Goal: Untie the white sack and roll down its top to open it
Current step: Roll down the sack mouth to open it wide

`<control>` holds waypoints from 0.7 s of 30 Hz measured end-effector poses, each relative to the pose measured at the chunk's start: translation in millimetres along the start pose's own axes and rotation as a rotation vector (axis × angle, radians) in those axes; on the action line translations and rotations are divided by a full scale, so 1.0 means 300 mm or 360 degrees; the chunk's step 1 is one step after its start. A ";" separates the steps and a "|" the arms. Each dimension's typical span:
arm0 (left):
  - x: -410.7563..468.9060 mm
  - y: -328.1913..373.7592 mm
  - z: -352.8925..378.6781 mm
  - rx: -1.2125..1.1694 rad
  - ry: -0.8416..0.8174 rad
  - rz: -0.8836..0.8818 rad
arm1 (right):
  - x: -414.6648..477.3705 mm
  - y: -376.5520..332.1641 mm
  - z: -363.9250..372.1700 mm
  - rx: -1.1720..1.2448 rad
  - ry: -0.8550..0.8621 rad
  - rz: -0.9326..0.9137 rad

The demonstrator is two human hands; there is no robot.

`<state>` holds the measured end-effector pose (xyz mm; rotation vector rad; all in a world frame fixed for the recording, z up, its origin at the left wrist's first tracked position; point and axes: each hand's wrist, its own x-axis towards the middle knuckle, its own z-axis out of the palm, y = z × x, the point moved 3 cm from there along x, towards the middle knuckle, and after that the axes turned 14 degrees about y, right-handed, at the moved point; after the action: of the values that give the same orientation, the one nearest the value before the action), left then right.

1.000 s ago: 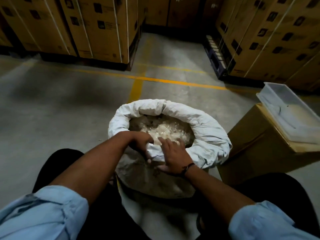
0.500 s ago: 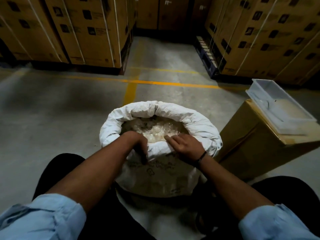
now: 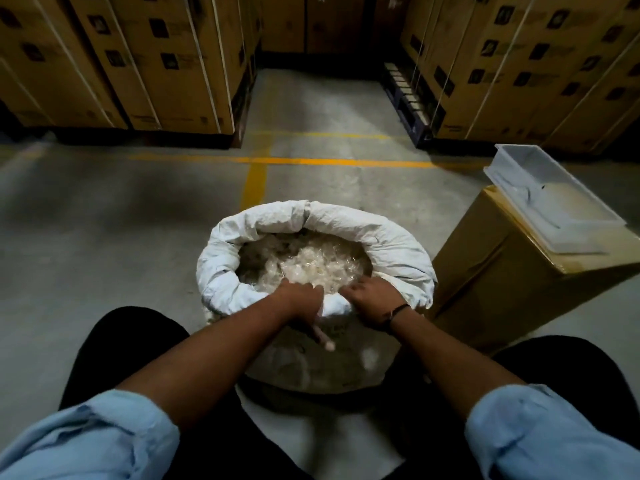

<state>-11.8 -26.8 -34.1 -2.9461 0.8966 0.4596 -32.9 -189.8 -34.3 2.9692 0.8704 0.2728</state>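
One white woven sack (image 3: 398, 251), its top rolled into a thick collar, stands open on the grey concrete floor (image 3: 104, 237) between a seated person's knees. Two hands work its near rim: the left hand (image 3: 299, 299) and right hand (image 3: 372, 299) each curl their fingers over the rolled fabric. One clear plastic tray (image 3: 550, 199) sits on one brown cardboard box (image 3: 502, 282) beside the sack.

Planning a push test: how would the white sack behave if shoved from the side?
The white sack is probably heavy: it stands bulging, filled near its rolled rim. Its creased cloth wall looks floppy, so it would likely dent before sliding. Both hands, left hand and right hand, grip its near edge.
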 end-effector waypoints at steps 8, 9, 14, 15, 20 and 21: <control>0.056 0.008 -0.014 -0.0601 -0.0160 0.0024 | 0.046 -0.070 -0.010 0.0322 0.0021 -0.0131; 0.068 0.007 0.002 -0.0593 -0.0136 -0.0050 | 0.046 -0.053 -0.014 0.0604 -0.0140 0.0003; 0.054 -0.021 0.064 -0.0666 0.0379 -0.0364 | 0.022 0.079 -0.051 0.0924 0.0533 0.1586; 0.036 -0.001 0.085 -0.0699 0.0481 -0.0408 | -0.005 0.095 -0.041 0.0688 0.0532 0.1910; -0.065 0.142 0.163 -0.0323 0.0871 0.0000 | -0.050 0.134 0.080 0.1195 0.0275 0.2921; -0.092 0.177 0.164 -0.0184 0.1006 0.0175 | -0.038 0.145 0.111 0.1345 0.0283 0.2966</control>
<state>-76.0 -50.5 -70.2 -3.2006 1.1033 -0.4718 -13.3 -231.9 -65.2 3.1320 -2.4849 0.1381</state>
